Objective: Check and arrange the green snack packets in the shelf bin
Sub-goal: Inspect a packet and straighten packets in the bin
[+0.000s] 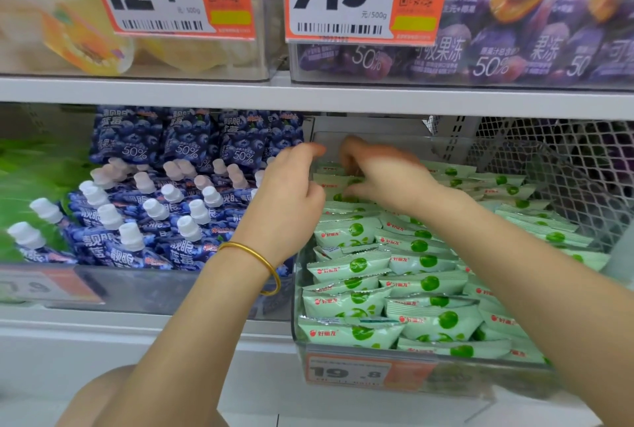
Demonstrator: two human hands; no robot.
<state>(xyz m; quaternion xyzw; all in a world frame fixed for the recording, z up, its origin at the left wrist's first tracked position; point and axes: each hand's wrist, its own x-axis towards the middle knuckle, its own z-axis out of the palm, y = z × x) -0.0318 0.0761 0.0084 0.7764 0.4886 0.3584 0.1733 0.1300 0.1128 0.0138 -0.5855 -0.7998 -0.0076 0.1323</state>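
Note:
A clear plastic shelf bin (299, 292) is pulled forward and holds several pale green snack packets (394, 289) lying in overlapping rows. My left hand (291, 193), with a gold bangle on the wrist, reaches over the bin's left wall toward the back, fingers curled, blurred. My right hand (377, 174) is at the back of the bin with its fingers curled down onto the rear green packets (338, 183); which packet it grips is hidden by motion blur.
Left of the bin sits a tray of blue blueberry jelly pouches (161, 217) with white caps. A shelf board (308, 97) hangs close above. A white wire mesh basket (555, 165) borders the right. An orange price tag (363, 373) marks the bin's front.

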